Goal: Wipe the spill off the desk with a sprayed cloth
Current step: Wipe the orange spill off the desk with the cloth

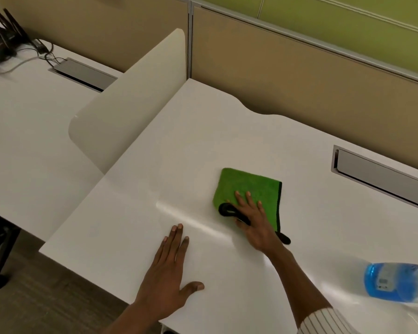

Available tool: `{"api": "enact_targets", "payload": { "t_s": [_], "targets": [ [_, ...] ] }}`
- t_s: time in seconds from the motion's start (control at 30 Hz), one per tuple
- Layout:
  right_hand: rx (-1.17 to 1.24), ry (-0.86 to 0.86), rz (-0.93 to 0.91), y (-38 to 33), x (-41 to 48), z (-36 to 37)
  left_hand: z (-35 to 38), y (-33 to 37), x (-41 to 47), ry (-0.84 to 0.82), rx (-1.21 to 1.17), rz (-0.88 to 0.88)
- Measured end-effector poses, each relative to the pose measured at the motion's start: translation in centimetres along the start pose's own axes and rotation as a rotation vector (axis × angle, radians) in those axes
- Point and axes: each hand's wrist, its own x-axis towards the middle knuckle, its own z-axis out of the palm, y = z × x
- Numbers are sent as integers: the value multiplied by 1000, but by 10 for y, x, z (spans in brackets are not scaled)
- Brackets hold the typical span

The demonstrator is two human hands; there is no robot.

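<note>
Pressing folded green microfibre cloth [247,189] flat on white desk [203,131]
Right hand [253,218] lay open-palmed on cloth, gripping nothing; left hand [169,268] splayed empty, lower centre; wet streak [191,219] ran leftward between them.

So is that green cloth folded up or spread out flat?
Folded. The green cloth forms a compact, thick square with a rounded doubled edge, and the right hand presses flat on it against the desk.

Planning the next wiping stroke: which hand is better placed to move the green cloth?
Right. The right hand already lies flat on the green cloth; the left hand rests on bare desk, apart from it.
</note>
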Motion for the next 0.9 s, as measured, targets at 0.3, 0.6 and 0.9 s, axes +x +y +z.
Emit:
{"api": "enact_targets", "payload": {
  "t_s": [0.3,0.6,0.9],
  "targets": [
    [-36,148,213,21,31,-30,-4,4,-2,-17,-15,-17],
    [-216,-9,76,-28,83,13,-4,4,0,-26,2,-8],
    [-301,-52,-98,-18,-28,24,-4,2,0,-12,35,3]
  ]
}}
